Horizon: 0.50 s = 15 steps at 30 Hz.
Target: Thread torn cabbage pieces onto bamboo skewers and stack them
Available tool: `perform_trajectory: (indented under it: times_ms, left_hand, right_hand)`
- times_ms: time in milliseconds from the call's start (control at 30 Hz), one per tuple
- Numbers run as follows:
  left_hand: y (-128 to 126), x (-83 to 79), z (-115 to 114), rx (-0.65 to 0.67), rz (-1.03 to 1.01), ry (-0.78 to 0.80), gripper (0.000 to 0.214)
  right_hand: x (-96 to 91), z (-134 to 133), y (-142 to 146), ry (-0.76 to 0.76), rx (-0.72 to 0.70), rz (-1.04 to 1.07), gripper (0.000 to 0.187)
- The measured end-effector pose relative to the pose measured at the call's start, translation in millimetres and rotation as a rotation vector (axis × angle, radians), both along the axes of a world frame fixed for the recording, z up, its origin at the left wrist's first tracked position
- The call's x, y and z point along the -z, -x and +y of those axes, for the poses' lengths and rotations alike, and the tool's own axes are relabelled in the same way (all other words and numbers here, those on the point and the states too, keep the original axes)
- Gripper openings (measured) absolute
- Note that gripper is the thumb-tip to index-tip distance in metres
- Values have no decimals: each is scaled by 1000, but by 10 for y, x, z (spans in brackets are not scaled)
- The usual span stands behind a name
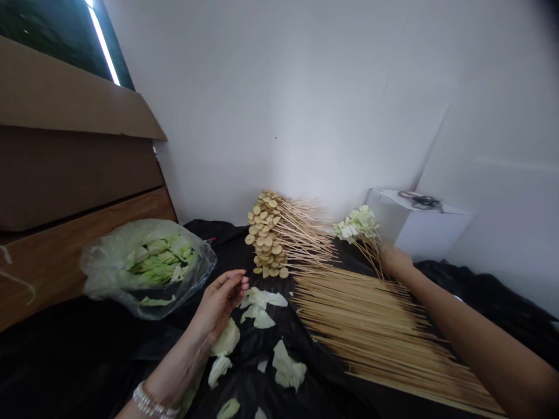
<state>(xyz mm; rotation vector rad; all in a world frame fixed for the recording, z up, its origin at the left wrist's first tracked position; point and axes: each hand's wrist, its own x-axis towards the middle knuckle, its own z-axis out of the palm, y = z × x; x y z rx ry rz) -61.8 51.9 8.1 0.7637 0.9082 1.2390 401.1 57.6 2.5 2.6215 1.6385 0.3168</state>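
My right hand [394,260] reaches far forward and is closed round the sticks of a bunch of cabbage skewers [357,224] at the back. My left hand [220,299] hovers open, palm up, over loose cabbage pieces [261,301] on the black sheet [65,349]; nothing shows between its fingers. A wide bed of bare bamboo skewers [375,326] lies between the two hands. Behind it stands a pile of skewers threaded with round tan slices [266,233].
A clear plastic bag of cabbage leaves [146,265] sits at the left. Brown cardboard and a wooden board [78,174] line the left side. A white box [414,224] with a dark object on top stands at the back right by the white wall.
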Motion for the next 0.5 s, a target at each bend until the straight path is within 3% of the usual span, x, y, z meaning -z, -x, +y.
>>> perform_trajectory:
  times_ms: [133,233,333,433,500]
  left_hand:
    - [-8,-26,9,-16,-6,-6,20]
    - [-10,-44,1,6,-10,-13,21]
    - [-10,-49,-20,43,8,-31,24]
    - [-11,-38,-36,82,76,-59,28]
    - [-11,-27,-38,102,121,-86,30]
  right_hand:
    - [-162,-96,204,-53,-29,-61,39]
    - [-323,-228,582,-88,-123,-97,39]
    - [-439,-380,1120,-150,-343,9,28]
    - [-439,-467,1622,-31,-659,246,20]
    - [-371,-469,1837,56,-782,356,18]
